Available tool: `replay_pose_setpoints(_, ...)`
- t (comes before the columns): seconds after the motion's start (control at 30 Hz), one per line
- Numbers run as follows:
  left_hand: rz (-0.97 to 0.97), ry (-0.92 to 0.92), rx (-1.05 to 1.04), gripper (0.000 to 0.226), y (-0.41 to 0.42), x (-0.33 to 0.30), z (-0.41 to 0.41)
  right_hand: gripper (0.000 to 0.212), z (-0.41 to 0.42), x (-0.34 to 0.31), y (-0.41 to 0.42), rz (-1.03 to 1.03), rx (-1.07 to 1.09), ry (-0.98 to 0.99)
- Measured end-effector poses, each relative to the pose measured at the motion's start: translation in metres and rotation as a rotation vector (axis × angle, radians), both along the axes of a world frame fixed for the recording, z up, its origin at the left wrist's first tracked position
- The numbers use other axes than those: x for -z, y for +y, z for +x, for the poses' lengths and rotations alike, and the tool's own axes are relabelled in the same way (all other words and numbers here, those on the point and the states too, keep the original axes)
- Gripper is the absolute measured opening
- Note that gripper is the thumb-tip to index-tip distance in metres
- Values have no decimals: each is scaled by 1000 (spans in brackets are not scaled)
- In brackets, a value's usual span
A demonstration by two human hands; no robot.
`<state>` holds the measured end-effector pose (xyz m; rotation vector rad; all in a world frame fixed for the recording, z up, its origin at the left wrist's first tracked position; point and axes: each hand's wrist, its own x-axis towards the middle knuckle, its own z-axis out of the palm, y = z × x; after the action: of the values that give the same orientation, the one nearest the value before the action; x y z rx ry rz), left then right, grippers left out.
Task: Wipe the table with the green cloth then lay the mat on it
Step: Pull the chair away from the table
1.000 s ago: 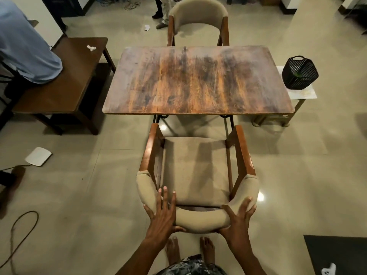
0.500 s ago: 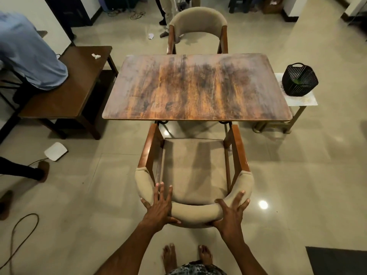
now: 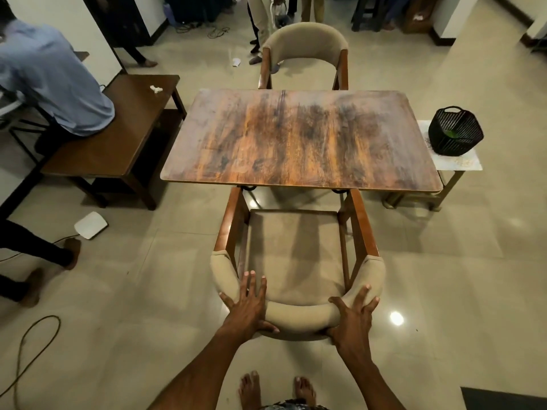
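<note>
Chair (image 3: 296, 261) nearer table (image 3: 299, 137) (hands on).

Glossy beige tiled floor (image 3: 444, 276) (one bright lamp reflection), white walls (image 3: 44, 7), dark wooden bench (image 3: 124, 137) at left, two beige upholstered chairs (image 3: 305, 45), small white side table (image 3: 461, 164).

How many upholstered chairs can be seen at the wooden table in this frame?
2. One chair at the table's near side, its backrest gripped by the left hand and right hand; another chair at the far side.
</note>
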<state>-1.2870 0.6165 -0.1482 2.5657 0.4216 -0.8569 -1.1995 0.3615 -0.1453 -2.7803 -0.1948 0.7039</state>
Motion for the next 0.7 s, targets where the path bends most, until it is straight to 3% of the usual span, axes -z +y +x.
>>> replay_pose_setpoints(0.33,29,22,36,145,10,7,12,76,9,0,8,-119,-41,0)
replay_pose_setpoints(0.7,29,23,53,145,17,10,13,85,10,-16,16,-117,-26,60)
